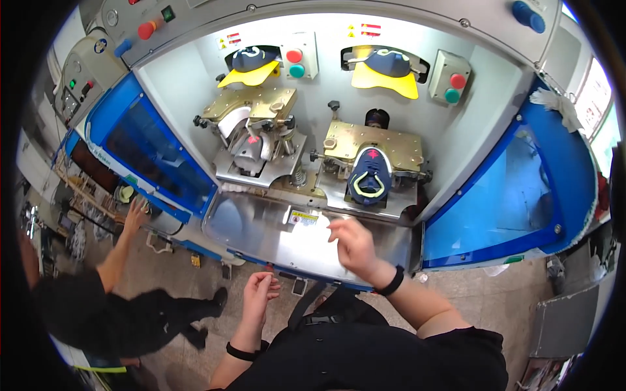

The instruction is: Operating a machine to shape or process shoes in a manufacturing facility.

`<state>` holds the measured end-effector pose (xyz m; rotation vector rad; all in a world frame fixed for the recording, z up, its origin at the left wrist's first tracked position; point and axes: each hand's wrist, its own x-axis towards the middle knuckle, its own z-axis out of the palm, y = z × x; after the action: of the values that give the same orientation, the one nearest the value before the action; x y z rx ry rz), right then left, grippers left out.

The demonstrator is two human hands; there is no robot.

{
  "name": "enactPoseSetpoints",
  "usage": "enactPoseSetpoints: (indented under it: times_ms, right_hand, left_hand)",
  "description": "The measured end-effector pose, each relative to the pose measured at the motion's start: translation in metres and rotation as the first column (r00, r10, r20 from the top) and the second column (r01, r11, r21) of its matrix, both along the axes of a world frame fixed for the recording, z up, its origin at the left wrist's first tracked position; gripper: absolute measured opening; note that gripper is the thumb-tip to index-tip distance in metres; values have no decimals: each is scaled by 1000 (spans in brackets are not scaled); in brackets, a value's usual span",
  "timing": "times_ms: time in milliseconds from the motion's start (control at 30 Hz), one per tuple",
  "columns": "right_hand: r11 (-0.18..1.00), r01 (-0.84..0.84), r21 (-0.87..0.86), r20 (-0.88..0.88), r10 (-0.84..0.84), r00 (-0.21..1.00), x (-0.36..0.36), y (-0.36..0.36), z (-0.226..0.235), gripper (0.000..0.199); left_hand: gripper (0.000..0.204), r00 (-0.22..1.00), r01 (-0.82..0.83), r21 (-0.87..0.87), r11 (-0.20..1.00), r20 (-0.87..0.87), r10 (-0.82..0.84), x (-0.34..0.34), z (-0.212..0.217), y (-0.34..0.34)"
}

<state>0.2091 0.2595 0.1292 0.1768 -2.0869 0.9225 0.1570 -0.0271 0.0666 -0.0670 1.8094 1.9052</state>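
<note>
My right hand [352,244] hangs over the shiny metal ledge [261,238] of a machine bay, fingers bent inward, with nothing visible in them. Lower down, in front of the ledge's blue edge, my left hand [259,292] is loosely curled with its fingertips apart, and it looks bare. Beyond my right hand, a navy shoe upper [373,171] with a pale yellow-green rim sits on the right-hand station, a red light mark on its toe. At the left-hand station, a bare metal mould [251,153] carries a similar red mark beneath a white curved pad [233,122].
Two navy-and-yellow cap-like pieces [250,68] sit in the back wall's openings. Beside them are button boxes [450,78] with red and green buttons. Blue-framed doors [505,195] flank the bay. At left, another person [124,306] reaches toward neighbouring equipment.
</note>
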Motion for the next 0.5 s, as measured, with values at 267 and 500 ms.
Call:
enactPoseSetpoints:
  times_ms: [267, 500]
  right_hand:
    - [967, -134, -215, 186, 175, 967, 35, 1, -58, 19]
    - [950, 12, -311, 246, 68, 967, 54, 4, -67, 18]
  left_hand:
    - [18, 994, 100, -156, 983, 64, -91, 18, 1, 16]
    - [19, 979, 199, -214, 956, 75, -187, 12, -2, 24]
